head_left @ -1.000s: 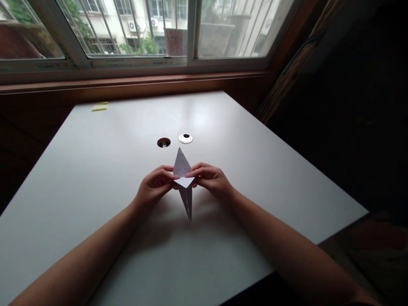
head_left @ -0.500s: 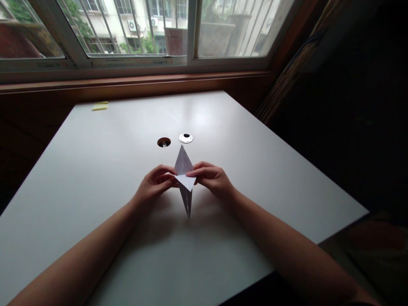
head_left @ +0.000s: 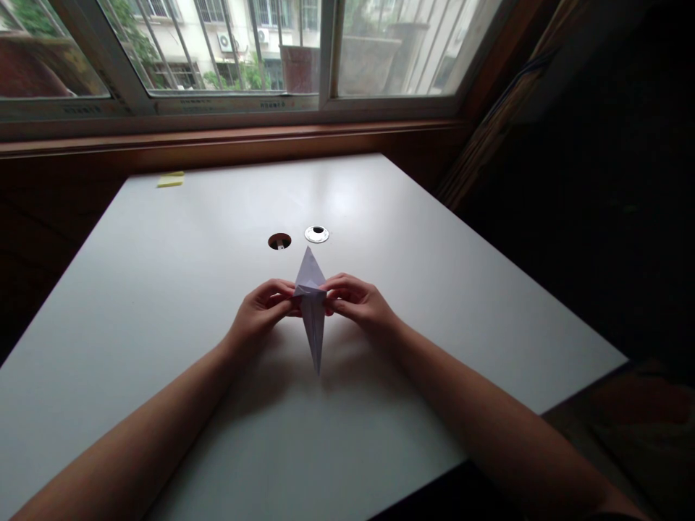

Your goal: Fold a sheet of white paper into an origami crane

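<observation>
A piece of folded white paper [head_left: 313,318], long and diamond-shaped with pointed ends, is held just above the white table [head_left: 179,289]. My left hand [head_left: 266,304] pinches its left edge at the middle between thumb and fingers. On the opposite edge, my right hand [head_left: 355,300] grips the paper in the same way, its index finger at the upper side of the crosswise fold. One point of the paper faces the window, the other faces me. The fingertips behind the paper are partly hidden.
Beyond the paper, the tabletop has a round cable hole [head_left: 279,242] and a metal ring cover [head_left: 317,234] beside it. Yellow sticky notes [head_left: 171,179] lie at the far left edge. A barred window [head_left: 233,51] rises behind the table.
The triangular flap that stuck out across the paper's middle now lies up against the far half, leaving a narrow crosswise fold. My right hand has shifted slightly left with the paper.
</observation>
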Available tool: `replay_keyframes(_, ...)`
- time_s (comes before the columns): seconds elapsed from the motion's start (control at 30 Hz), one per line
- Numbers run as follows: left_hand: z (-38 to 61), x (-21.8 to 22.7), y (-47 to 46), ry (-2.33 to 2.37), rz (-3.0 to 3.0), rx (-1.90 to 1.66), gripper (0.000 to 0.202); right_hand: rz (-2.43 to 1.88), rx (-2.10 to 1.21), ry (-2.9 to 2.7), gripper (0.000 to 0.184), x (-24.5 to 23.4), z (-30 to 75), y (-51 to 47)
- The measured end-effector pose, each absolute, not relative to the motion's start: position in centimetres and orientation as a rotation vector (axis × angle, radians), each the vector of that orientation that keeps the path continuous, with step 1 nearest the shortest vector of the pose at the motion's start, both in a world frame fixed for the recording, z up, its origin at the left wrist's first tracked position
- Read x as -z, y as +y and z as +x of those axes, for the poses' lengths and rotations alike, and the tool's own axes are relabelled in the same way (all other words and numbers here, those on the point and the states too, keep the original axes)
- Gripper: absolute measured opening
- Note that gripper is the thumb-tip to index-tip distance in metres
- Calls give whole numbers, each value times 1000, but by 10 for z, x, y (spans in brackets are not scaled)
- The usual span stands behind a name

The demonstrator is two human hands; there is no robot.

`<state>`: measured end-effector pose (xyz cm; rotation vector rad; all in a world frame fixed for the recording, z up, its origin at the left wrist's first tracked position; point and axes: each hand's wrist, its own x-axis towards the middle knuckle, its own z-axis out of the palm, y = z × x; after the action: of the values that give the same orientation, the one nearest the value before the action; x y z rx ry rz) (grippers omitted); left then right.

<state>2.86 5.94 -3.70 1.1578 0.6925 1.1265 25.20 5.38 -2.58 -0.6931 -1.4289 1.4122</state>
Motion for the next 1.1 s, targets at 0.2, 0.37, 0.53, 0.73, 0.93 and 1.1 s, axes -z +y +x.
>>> replay_keyframes(0.2,28,33,63,724,1105,-977,19,-720,-1432,-1389,18,24,252,54)
replay_keyframes(0.37,28,30,61,701,1181,-977,17,-729,-1436,-1378,15,25,253,55)
replay_keyframes(0.53,27,32,61,720,1259,-1030,14,-747,-1441,-1375,14,23,252,54)
replay_keyframes(0.73,27,30,60,700,1266,-1020,16,-765,-1384,-1412,14,19,252,53)
replay_keyframes(0.93,28,29,60,671,1147,-952,26,-777,-1336,-1386,15,23,252,53)
replay_keyframes(1.1,30,28,59,724,1084,-934,31,-791,-1304,-1365,15,27,251,55)
